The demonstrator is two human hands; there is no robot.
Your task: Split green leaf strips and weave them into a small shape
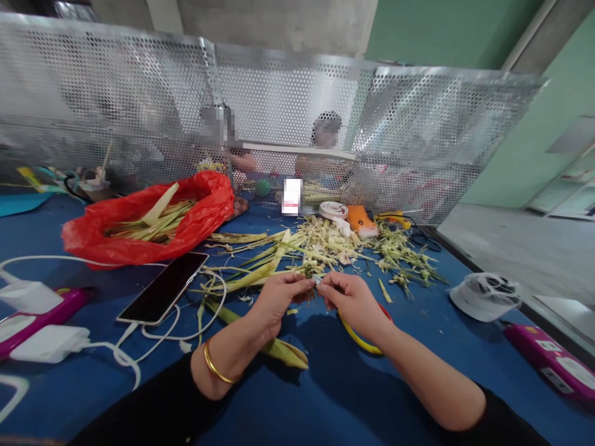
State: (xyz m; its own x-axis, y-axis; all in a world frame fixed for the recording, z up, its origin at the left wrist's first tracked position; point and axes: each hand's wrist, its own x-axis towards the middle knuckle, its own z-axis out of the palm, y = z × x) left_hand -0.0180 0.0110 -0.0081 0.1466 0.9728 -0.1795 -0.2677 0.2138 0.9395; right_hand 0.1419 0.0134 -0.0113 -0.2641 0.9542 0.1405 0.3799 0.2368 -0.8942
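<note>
My left hand (281, 300) is closed in a pinch on a small green plant piece (310, 270), which rises just above its fingertips. Close beside it, my right hand (348, 297) pinches a thin whitish strip (317, 280) at the same piece. The fingertips of both hands nearly meet over the blue table (325, 396). Beneath my left wrist lies a long green husk (286, 354). Under my right hand a yellow and red ring (357, 337) is partly hidden. Behind the hands spreads a heap of pale dried plant bits (325, 238).
A red bag (121, 248) of stalks and a phone (165, 290) with white cables lie left. Purple power strips (553, 359) flank both sides. A white spool (486, 296) stands right. A tape roll (333, 210) and orange packet (361, 220) sit before the perforated metal screen (288, 93); people are behind it.
</note>
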